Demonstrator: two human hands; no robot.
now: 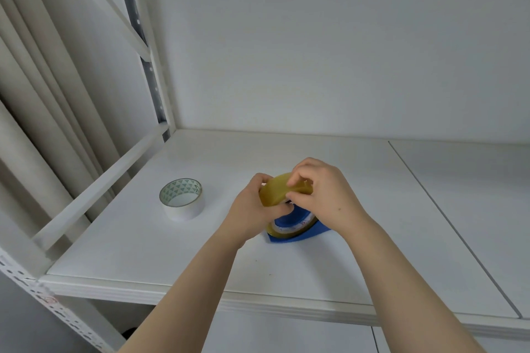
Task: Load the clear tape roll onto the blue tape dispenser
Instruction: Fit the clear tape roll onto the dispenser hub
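Note:
The clear tape roll point(274, 190), yellowish and translucent, stands on edge in the blue tape dispenser point(304, 233) on the white shelf point(172, 252). My left hand point(252, 213) grips the roll's left side and the dispenser beneath it. My right hand point(324, 198) pinches the roll's top edge with thumb and fingertips. The dispenser's upper part is hidden behind both hands; only its blue base and the roll's lower rim show.
A white tape roll point(182, 199) with a green triangle-patterned core lies flat to the left. The shelf's side rail point(97, 189) runs along the left edge, a white back wall stands behind, and a seam point(447, 218) splits the shelf on the right.

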